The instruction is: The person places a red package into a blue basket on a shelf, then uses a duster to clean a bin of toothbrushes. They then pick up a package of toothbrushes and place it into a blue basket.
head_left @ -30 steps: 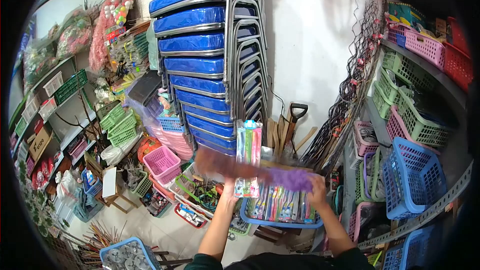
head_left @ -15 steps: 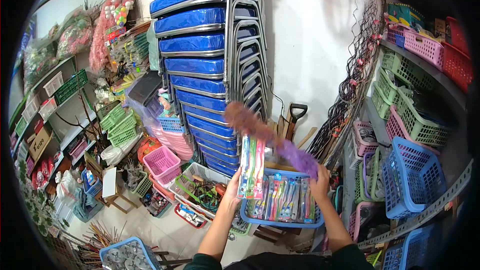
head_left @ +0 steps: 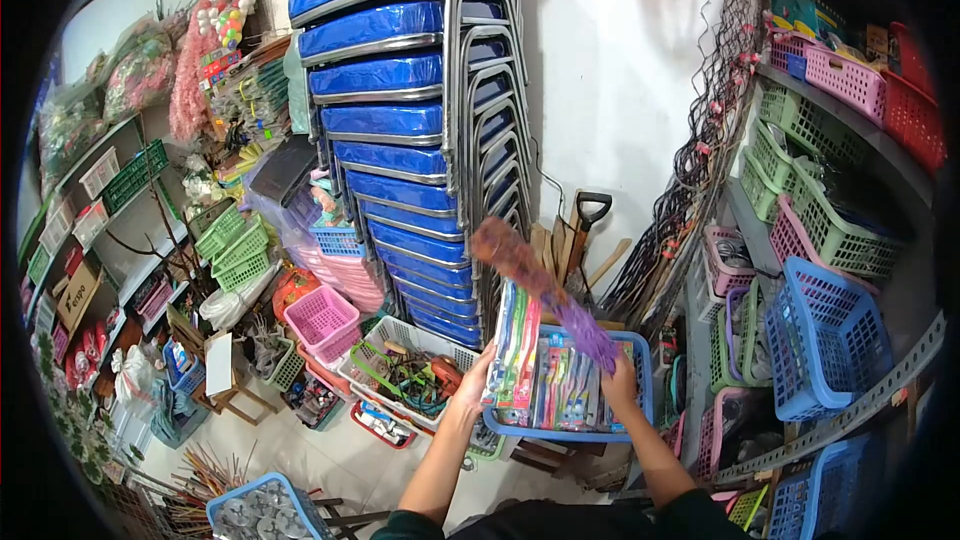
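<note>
My left hand [head_left: 477, 383] is closed on the edge of a flat pack of colourful toothbrushes [head_left: 516, 345], tilted up at the left side of a blue basket [head_left: 647, 390]. In my right hand [head_left: 620, 386] is a fluffy duster [head_left: 540, 288], brown at its far end and purple near my fingers. The duster slants up to the left and overlaps the top of the pack in this view. Rows of packaged toothbrushes [head_left: 575, 395] fill the basket below both hands. The duster's handle is hidden by my right hand.
A tall stack of blue-seated chairs [head_left: 385, 125] stands straight ahead. Shelves with plastic baskets [head_left: 825, 340] line the right side. To the left are a white basket of tools [head_left: 400, 365], a pink basket [head_left: 322, 325] and a small stool [head_left: 235, 385]. A blue bin [head_left: 262, 510] sits at lower left.
The duster has swung right and slightly down, closer over the toothbrush pack. My right hand has moved left and a little down; the left hand and pack have shifted slightly right.
</note>
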Action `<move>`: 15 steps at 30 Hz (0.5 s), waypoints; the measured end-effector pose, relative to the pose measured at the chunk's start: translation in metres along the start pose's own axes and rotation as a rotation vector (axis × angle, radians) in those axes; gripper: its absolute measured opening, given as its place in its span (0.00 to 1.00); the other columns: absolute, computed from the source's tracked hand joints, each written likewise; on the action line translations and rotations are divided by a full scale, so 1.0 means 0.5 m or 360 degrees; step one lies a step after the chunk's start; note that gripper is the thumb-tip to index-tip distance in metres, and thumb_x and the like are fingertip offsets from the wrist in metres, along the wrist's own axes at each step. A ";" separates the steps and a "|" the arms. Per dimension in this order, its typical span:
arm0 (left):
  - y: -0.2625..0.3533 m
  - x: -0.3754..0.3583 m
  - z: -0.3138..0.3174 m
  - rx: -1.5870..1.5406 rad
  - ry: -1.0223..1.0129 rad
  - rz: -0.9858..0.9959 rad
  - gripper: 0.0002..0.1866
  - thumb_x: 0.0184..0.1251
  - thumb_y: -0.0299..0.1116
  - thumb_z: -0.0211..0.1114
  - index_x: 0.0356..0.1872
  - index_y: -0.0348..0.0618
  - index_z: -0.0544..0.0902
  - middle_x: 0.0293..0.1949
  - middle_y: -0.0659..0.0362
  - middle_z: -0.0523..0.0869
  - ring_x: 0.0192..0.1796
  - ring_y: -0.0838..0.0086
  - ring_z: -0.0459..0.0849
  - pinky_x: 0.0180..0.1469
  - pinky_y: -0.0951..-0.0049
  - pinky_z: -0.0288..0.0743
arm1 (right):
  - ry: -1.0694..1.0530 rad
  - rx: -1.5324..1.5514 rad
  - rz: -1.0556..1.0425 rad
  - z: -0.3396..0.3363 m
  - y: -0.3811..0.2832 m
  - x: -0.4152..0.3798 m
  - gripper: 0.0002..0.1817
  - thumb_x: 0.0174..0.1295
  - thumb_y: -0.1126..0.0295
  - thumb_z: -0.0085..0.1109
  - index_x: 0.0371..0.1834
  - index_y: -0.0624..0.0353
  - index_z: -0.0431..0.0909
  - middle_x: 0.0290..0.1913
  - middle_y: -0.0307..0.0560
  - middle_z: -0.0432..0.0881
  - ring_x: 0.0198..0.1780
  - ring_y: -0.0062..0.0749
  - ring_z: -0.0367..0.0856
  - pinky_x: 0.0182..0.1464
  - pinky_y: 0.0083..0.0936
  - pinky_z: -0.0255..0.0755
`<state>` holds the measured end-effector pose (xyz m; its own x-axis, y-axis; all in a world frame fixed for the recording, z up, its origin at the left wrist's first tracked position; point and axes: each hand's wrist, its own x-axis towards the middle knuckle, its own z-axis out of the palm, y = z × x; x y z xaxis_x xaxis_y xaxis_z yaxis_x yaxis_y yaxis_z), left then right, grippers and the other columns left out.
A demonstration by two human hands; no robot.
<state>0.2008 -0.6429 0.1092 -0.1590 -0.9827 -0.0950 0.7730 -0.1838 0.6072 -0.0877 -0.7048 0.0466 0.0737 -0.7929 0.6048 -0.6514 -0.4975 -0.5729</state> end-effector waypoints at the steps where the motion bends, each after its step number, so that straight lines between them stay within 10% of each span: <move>1: -0.006 0.000 -0.016 -0.0023 -0.0038 -0.0037 0.23 0.72 0.40 0.51 0.64 0.41 0.67 0.56 0.56 0.78 0.53 0.71 0.81 0.54 0.70 0.76 | -0.0011 0.0063 0.0060 0.009 -0.008 0.015 0.17 0.49 0.78 0.57 0.46 0.65 0.76 0.43 0.63 0.78 0.46 0.60 0.76 0.47 0.43 0.69; 11: -0.031 -0.008 -0.121 -0.0219 0.0198 -0.0100 0.26 0.70 0.49 0.51 0.58 0.37 0.72 0.46 0.48 0.83 0.44 0.59 0.84 0.49 0.61 0.79 | -0.0611 -0.0511 0.0963 0.197 -0.016 -0.086 0.24 0.50 0.60 0.64 0.46 0.65 0.74 0.38 0.59 0.81 0.41 0.53 0.81 0.44 0.42 0.75; 15: -0.041 -0.006 -0.145 -0.0218 0.0144 -0.0133 0.27 0.70 0.49 0.52 0.58 0.37 0.72 0.48 0.47 0.82 0.46 0.58 0.83 0.51 0.59 0.77 | -0.0679 -0.0711 0.0789 0.214 -0.012 -0.114 0.29 0.50 0.60 0.64 0.52 0.67 0.70 0.45 0.60 0.79 0.44 0.54 0.80 0.46 0.42 0.75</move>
<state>0.2299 -0.6380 0.0399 -0.1752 -0.9608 -0.2150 0.8369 -0.2604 0.4815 -0.0072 -0.6942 -0.0435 -0.0801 -0.9966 0.0211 -0.9189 0.0656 -0.3890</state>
